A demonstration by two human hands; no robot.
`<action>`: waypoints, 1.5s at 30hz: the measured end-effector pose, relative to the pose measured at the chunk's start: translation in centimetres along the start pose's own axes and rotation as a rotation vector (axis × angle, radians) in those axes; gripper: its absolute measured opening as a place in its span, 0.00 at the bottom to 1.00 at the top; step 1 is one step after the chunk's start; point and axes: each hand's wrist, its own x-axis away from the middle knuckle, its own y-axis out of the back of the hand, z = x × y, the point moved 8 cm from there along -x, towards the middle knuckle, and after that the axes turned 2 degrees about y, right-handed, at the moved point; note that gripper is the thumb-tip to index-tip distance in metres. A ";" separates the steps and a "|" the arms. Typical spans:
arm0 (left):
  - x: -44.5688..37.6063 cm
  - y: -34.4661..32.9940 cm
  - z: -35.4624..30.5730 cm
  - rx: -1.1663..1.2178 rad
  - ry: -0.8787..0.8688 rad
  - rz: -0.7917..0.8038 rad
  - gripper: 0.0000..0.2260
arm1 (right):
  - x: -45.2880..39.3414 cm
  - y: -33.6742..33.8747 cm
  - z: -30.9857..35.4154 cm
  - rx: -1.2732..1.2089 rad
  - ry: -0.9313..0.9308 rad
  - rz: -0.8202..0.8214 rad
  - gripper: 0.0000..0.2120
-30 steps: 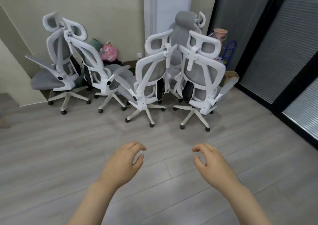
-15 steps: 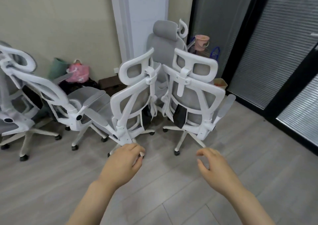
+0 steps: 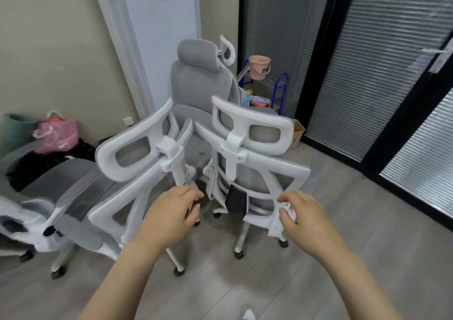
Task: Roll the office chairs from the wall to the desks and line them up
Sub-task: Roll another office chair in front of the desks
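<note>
The right hand [image 3: 302, 213] had its fingers curled over the white frame at the right edge of the nearest chair [image 3: 247, 172], thumb against the plastic, gripping the backrest. The left hand [image 3: 171, 213] reached toward the gap between that chair and the chair on the left [image 3: 137, 172]; its fingers were bent at the white frame of the left chair's back, but I could not tell whether they had closed on it or only touched it.

Both chairs stood with their backs toward the person, white frames and grey mesh, headrests almost touching at the top. Behind and between them stood a third chair [image 3: 198, 79], grey-padded, facing out from the corner. Further left, a fourth chair [image 3: 68, 192] showed its grey seat and armrest. All of them were on their castors on the grey plank floor [image 3: 367, 234], close to the wall [image 3: 49, 50].

By the wall on the left lay a pink bag [image 3: 58, 136] beside a green bin [image 3: 14, 133]. In the corner behind the chairs hung a pink bucket [image 3: 259, 66] near a blue rack [image 3: 280, 91], next to the dark-framed glass partition with blinds [image 3: 367, 74].
</note>
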 end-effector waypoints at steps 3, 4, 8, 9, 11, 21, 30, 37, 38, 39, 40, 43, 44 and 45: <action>-6.0 0.3 -0.1 0.027 0.005 -0.044 0.11 | -6.2 2.0 -1.1 -0.008 0.044 -0.031 0.09; -7.7 0.4 -0.3 0.041 0.004 -0.058 0.11 | -8.1 2.7 -1.3 -0.002 0.061 -0.030 0.09; -14.3 0.9 -0.6 0.059 -0.021 -0.102 0.11 | -14.9 5.6 -1.5 0.053 0.124 -0.072 0.10; -16.0 1.1 -0.8 0.051 -0.046 -0.106 0.12 | -16.3 6.3 -1.4 0.047 0.134 -0.099 0.10; -19.5 1.8 -1.2 0.050 -0.092 -0.125 0.13 | -19.0 7.5 -1.3 0.031 0.153 -0.161 0.10; -32.0 -1.3 -1.8 0.252 -0.227 -0.301 0.12 | -26.4 3.6 -3.0 0.088 0.078 -0.177 0.14; -33.1 -3.1 -4.0 0.328 -0.324 -0.633 0.19 | -24.7 4.5 -5.9 -0.050 -0.097 -0.407 0.13; -31.6 -3.9 -6.6 0.340 -0.436 -0.665 0.18 | -21.9 5.4 -7.3 -0.060 -0.170 -0.472 0.13; -31.3 -3.9 -7.1 0.344 -0.453 -0.662 0.18 | -21.2 5.6 -7.4 -0.056 -0.182 -0.486 0.13; -30.9 -4.0 -7.6 0.351 -0.467 -0.659 0.18 | -20.6 5.7 -7.6 -0.050 -0.195 -0.498 0.13; -30.7 -4.1 -8.1 0.356 -0.479 -0.658 0.18 | -19.9 5.9 -7.8 -0.043 -0.206 -0.511 0.13; -29.9 -4.4 -9.9 0.366 -0.519 -0.659 0.17 | -17.9 6.7 -8.5 -0.027 -0.236 -0.544 0.13; -29.7 -4.5 -10.6 0.375 -0.535 -0.658 0.16 | -17.3 6.9 -8.8 -0.025 -0.247 -0.556 0.13; -29.6 -4.7 -11.3 0.385 -0.550 -0.656 0.15 | -16.7 7.2 -9.2 -0.023 -0.260 -0.569 0.13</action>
